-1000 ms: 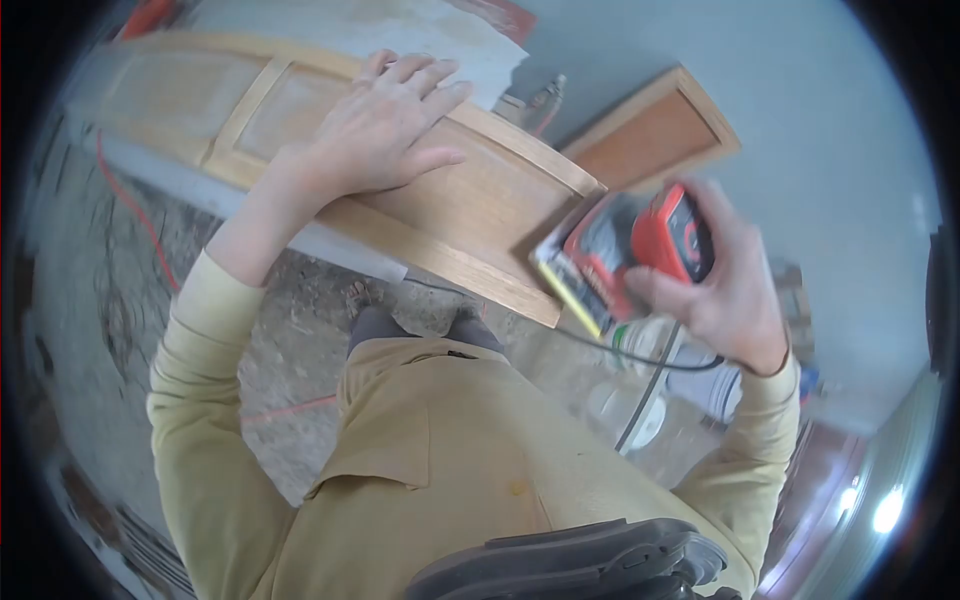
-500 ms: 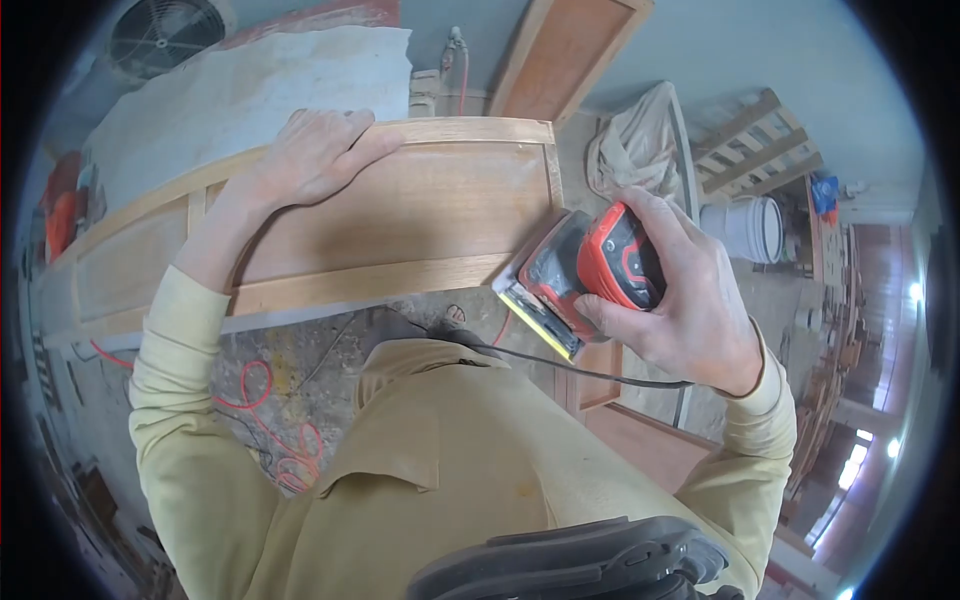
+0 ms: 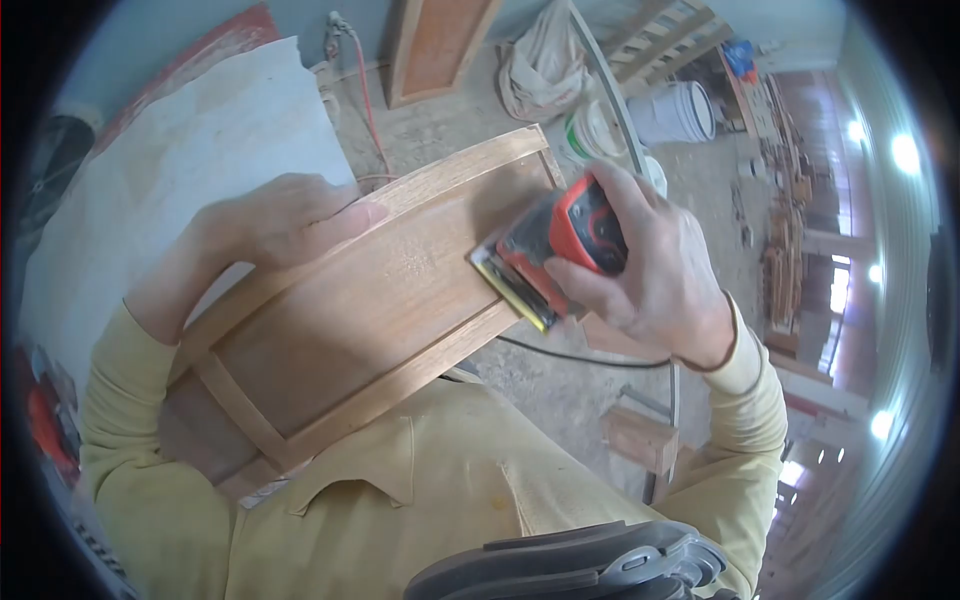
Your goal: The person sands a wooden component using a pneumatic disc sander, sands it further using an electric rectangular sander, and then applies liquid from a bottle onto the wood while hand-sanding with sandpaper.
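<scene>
The right grip is closed around the red-and-black palm sander, positioned at the right end of the frame-and-panel wooden door. Whether the sander touches the surface cannot be determined. The left grip grasps the door's far rail, thumb on top. The door lies diagonally before the torso. A black cord runs on the sander's near side; a white bucket is beyond.

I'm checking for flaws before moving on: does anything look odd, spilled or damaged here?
A pale, speckled patch on the wooden panel, left of the sander in view, stands out against the smoother surface around it. It may be dust or rough wood; I can't tell which.
</scene>
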{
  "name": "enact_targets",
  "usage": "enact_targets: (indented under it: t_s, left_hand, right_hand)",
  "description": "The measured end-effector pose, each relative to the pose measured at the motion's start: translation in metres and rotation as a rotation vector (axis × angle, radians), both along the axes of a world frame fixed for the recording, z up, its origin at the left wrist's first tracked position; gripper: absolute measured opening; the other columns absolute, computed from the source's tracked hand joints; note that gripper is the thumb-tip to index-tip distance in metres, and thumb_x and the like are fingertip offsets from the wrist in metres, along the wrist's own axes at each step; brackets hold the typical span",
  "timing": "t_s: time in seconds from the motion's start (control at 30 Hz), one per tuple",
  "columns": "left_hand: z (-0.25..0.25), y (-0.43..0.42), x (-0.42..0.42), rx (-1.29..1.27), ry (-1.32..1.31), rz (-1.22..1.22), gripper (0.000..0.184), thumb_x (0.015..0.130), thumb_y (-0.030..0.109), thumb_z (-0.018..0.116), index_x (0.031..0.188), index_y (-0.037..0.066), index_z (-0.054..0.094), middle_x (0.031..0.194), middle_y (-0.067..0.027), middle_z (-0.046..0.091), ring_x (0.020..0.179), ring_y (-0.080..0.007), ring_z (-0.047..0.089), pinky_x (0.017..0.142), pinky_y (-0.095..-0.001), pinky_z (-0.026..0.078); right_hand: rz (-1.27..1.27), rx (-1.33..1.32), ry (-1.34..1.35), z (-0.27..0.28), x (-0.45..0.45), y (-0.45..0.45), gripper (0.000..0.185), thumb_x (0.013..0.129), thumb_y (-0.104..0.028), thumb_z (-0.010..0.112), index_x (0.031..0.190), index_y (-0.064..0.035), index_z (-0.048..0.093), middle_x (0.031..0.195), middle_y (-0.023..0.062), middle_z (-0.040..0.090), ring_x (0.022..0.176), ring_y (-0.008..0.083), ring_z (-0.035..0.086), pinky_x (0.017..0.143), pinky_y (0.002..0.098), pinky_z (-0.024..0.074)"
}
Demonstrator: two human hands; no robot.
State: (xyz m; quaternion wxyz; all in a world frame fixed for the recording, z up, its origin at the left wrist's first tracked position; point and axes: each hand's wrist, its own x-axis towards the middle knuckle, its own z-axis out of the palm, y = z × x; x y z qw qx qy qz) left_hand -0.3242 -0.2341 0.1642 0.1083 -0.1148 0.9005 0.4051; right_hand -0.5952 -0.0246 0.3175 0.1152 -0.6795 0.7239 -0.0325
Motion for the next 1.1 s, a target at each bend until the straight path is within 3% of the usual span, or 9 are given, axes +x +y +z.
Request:
enact_targets:
  t_s: [0.3, 0.4, 0.57, 0.63, 0.8, 0.97, 1.0, 1.07, 1.1]
  left_hand:
    - [-0.008, -0.007, 0.003, 0.242, -0.022, 0.116, 0.060, 0.114, 0.048, 0.050, 0.088, -0.006, 0.058, 0.082, -0.0325, 0.061, 0.080, -0.0494, 0.061, 0.078, -0.0540, 0.045]
    - [-0.007, -0.007, 0.004, 0.203, -0.028, 0.127, 0.047, 0.113, 0.035, 0.053, 0.092, -0.005, 0.062, 0.079, -0.0298, 0.057, 0.072, -0.0419, 0.054, 0.073, -0.0521, 0.042]
    - [-0.017, -0.001, 0.014, 0.103, 0.113, 0.117, 0.036, 0.115, 0.030, 0.051, 0.100, 0.000, 0.063, 0.086, -0.0235, 0.053, 0.085, -0.0380, 0.050, 0.087, -0.0470, 0.040]
    - [-0.018, -0.002, 0.014, 0.100, 0.130, 0.094, 0.034, 0.115, 0.029, 0.051, 0.100, 0.001, 0.063, 0.087, -0.0229, 0.054, 0.085, -0.0380, 0.050, 0.086, -0.0468, 0.040]
    - [-0.011, -0.002, 0.010, 0.082, 0.114, 0.131, 0.041, 0.115, 0.034, 0.050, 0.099, -0.002, 0.064, 0.082, -0.0228, 0.057, 0.080, -0.0413, 0.057, 0.078, -0.0514, 0.043]
    - [-0.017, -0.001, 0.015, -0.030, 0.272, 0.044, 0.031, 0.114, 0.026, 0.048, 0.113, 0.003, 0.069, 0.090, -0.0200, 0.057, 0.084, -0.0403, 0.058, 0.077, -0.0505, 0.043]
    - [-0.018, -0.002, 0.016, -0.036, 0.272, 0.039, 0.031, 0.114, 0.026, 0.048, 0.113, 0.003, 0.069, 0.090, -0.0200, 0.057, 0.084, -0.0403, 0.058, 0.077, -0.0505, 0.043]
    - [-0.020, -0.002, 0.016, -0.025, 0.236, 0.041, 0.031, 0.114, 0.025, 0.048, 0.116, 0.004, 0.069, 0.092, -0.0201, 0.058, 0.085, -0.0401, 0.059, 0.077, -0.0510, 0.043]
    - [-0.021, -0.003, 0.015, -0.021, 0.241, 0.037, 0.031, 0.114, 0.025, 0.048, 0.116, 0.004, 0.069, 0.092, -0.0201, 0.058, 0.085, -0.0401, 0.059, 0.077, -0.0510, 0.043]
  right_hand:
    - [-0.157, 0.108, 0.024, 0.007, 0.017, -0.020, 0.077, 0.077, -0.028, 0.088, 0.138, 0.0080, 0.059, 0.100, 0.0269, 0.071, 0.084, 0.0441, 0.072, 0.078, 0.0459, 0.0582]
    - [-0.166, 0.117, 0.015, 0.008, 0.023, -0.012, 0.071, 0.079, -0.029, 0.087, 0.134, 0.0056, 0.058, 0.096, 0.0267, 0.070, 0.081, 0.0450, 0.072, 0.075, 0.0482, 0.0577]
    - [-0.186, -0.059, -0.002, -0.011, 0.022, -0.032, 0.067, 0.079, -0.031, 0.085, 0.130, 0.0037, 0.058, 0.093, 0.0268, 0.069, 0.078, 0.0460, 0.071, 0.071, 0.0503, 0.0575]
    - [-0.224, 0.068, -0.002, -0.004, 0.022, -0.036, 0.072, 0.079, -0.025, 0.087, 0.136, 0.0107, 0.058, 0.097, 0.0213, 0.071, 0.083, 0.0320, 0.072, 0.078, 0.0403, 0.0582]
    - [-0.310, 0.165, -0.024, 0.008, 0.019, -0.026, 0.069, 0.080, -0.025, 0.087, 0.133, 0.0096, 0.059, 0.090, 0.0197, 0.071, 0.078, 0.0306, 0.072, 0.076, 0.0396, 0.0572]
    - [-0.243, -0.031, 0.014, -0.013, 0.019, -0.043, 0.063, 0.080, -0.025, 0.085, 0.127, 0.0081, 0.061, 0.083, 0.0172, 0.070, 0.071, 0.0268, 0.068, 0.069, 0.0389, 0.0555]
    - [-0.248, -0.038, 0.013, -0.010, 0.019, -0.043, 0.063, 0.080, -0.025, 0.085, 0.127, 0.0081, 0.061, 0.083, 0.0172, 0.070, 0.071, 0.0268, 0.068, 0.069, 0.0389, 0.0555]
    - [-0.425, 0.161, -0.097, 0.003, 0.021, -0.038, 0.052, 0.080, -0.029, 0.082, 0.112, 0.0050, 0.059, 0.080, 0.0253, 0.071, 0.069, 0.0444, 0.071, 0.067, 0.0474, 0.0568]
    - [-0.429, 0.163, -0.093, 0.007, 0.021, -0.034, 0.052, 0.080, -0.029, 0.082, 0.112, 0.0050, 0.059, 0.080, 0.0253, 0.071, 0.069, 0.0444, 0.071, 0.067, 0.0474, 0.0568]
